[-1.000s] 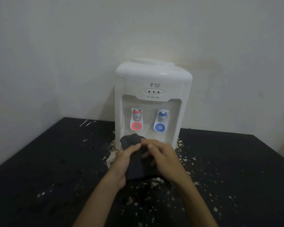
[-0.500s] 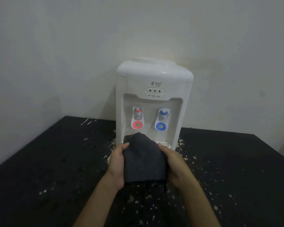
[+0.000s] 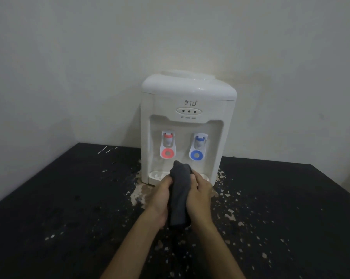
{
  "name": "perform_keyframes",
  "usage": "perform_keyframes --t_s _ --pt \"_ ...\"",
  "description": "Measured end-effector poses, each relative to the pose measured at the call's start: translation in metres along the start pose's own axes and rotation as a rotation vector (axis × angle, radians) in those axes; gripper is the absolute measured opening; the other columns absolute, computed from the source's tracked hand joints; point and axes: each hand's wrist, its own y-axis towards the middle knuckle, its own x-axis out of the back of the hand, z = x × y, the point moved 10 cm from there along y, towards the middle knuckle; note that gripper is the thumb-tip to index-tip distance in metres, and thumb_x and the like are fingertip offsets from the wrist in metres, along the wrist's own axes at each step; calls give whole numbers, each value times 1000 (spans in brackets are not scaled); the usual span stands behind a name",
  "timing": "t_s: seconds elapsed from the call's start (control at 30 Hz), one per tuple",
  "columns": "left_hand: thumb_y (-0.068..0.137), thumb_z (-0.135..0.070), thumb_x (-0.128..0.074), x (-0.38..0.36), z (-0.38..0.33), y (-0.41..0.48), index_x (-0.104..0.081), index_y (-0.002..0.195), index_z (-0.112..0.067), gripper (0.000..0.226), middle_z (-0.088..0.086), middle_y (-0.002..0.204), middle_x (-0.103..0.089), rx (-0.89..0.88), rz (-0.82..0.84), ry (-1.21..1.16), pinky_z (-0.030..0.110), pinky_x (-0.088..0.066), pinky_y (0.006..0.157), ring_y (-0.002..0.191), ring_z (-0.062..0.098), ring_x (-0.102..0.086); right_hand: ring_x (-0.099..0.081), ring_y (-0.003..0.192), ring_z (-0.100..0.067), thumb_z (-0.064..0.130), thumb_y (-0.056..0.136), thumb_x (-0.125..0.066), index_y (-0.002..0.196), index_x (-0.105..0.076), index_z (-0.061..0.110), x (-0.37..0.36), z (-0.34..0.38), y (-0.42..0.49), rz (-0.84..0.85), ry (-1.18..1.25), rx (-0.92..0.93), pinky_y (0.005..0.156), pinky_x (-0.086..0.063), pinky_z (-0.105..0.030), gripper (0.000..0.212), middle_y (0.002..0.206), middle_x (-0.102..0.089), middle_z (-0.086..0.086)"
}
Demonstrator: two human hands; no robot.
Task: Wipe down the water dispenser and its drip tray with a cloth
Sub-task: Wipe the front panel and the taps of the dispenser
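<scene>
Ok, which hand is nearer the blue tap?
Right. The right hand grips the cloth below the blue tap; the left hand is further left, under the red tap.

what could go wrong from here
The dark cloth, gripped by left hand and right hand, sits just below the red tap; a swipe up could press its lever and release water. Peeling flakes on the black table by the drip tray could stick to the cloth and smear the white water dispenser.

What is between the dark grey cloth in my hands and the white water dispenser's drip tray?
Nothing visible. The left hand and right hand grip the dark grey cloth directly before the white drip tray; the red tap and blue tap sit higher.
</scene>
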Motion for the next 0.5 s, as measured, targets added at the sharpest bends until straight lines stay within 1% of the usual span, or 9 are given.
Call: perform_keyframes --t_s 0.07,0.13,0.2,0.27,0.33,0.37,0.4,0.43,0.5 --pt "99 -25 -37 -2 -7 3 -56 118 -10 30 9 102 -64 -69 -53 118 25 -52 70 89 16 -59 -55 98 -9 29 95 -49 109 -52 22 12 -4 -1 -126 59 36 87 -50 -29 16 108 -53 3" --pt "100 -23 -34 -7 -12 5 -51 124 -10 32 7 113 -60 -140 -80 256 30 -48 83 93 15 -55 -58 87 -8 23 95 -50 97 -50 22 17 -2 -7 -176 106 63 75 -50 -21 1 95 -57 3" --pt "100 -25 -33 -13 -14 5 -46 128 -13 33 10 123 -56 -191 -71 291 29 -48 81 93 15 -55 -60 79 -6 22 97 -46 88 -56 21 16 -2 -8 -202 120 87 66 -47 -16 14 85 -61 2" --pt "96 -33 -39 -18 -16 6 -42 131 -17 39 13 124 -56 -208 -59 246 25 -53 73 94 17 -59 -62 80 -7 29 98 -42 90 -60 22 10 -6 -8 -163 152 73 68 -47 -19 21 84 -64 5" --pt "77 -53 -49 -19 -16 15 -35 137 -25 68 15 131 -51 -210 -33 300 36 -51 90 108 23 -57 -62 86 -1 34 97 -40 105 -57 28 2 -1 -10 -89 148 119 71 -46 -15 20 92 -64 11" --pt "71 -58 -49 -20 -18 20 -35 136 -28 74 13 134 -48 -216 -14 356 41 -47 97 114 23 -54 -61 88 4 34 97 -39 113 -53 31 -1 2 -11 -63 135 145 72 -46 -12 21 98 -64 14" --pt "75 -56 -47 -23 -22 23 -36 134 -30 66 9 135 -46 -233 7 414 43 -45 100 116 22 -51 -59 91 7 34 97 -40 120 -49 32 -2 5 -11 -51 127 164 74 -47 -10 25 103 -63 16" --pt "85 -47 -46 -27 -29 22 -37 132 -33 49 5 135 -43 -254 37 448 42 -44 101 118 20 -49 -58 93 9 33 97 -41 123 -45 33 -1 7 -10 -63 135 173 76 -47 -10 27 108 -61 15" --pt "95 -28 -45 -35 -42 20 -36 135 -34 41 1 135 -39 -300 122 460 35 -47 96 118 16 -48 -60 91 6 30 96 -43 119 -40 37 3 16 -5 -107 190 190 75 -51 -15 24 108 -59 12"
